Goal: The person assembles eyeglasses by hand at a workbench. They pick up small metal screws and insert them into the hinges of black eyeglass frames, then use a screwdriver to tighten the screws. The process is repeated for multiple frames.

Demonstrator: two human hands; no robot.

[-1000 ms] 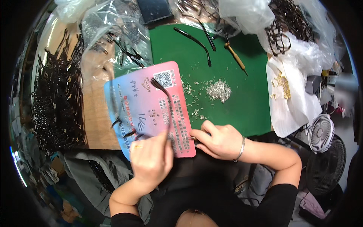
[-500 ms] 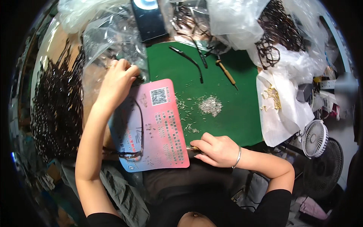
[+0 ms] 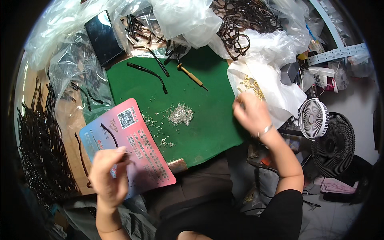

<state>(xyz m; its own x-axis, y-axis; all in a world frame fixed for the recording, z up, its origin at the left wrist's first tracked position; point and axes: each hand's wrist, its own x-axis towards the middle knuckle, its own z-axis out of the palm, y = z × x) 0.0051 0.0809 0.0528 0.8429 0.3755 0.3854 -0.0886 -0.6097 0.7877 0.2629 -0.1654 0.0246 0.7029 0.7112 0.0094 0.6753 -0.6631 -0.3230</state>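
My left hand (image 3: 110, 176) is closed over the lower left of a pink-and-blue printed card (image 3: 146, 160). Its fingers pinch a pair of dark eyeglasses (image 3: 109, 134); one arm sticks out past the fingers, while most of the front is hidden by the hand. At the right edge of the green mat (image 3: 208, 132), my right hand (image 3: 253, 114) has its fingers drawn together beside small gold metal parts (image 3: 253, 87) on white paper (image 3: 276, 108). Whatever those fingers hold is too small to tell. A heap of tiny silver pieces (image 3: 181, 114) lies on the mat.
Two loose eyeglass arms (image 3: 150, 74) and a wooden-handled screwdriver (image 3: 193, 76) lie at the mat's far side. Bundled dark eyeglass arms (image 3: 38, 148) fill the left. Behind are a phone (image 3: 104, 38), plastic bags and dark frames (image 3: 244, 20). A small white fan (image 3: 313, 119) stands right.
My left hand has come from the plastic bag down to the eyeglasses over the card. My right hand has gone from the mat's near edge to the gold parts. The view has shifted right.
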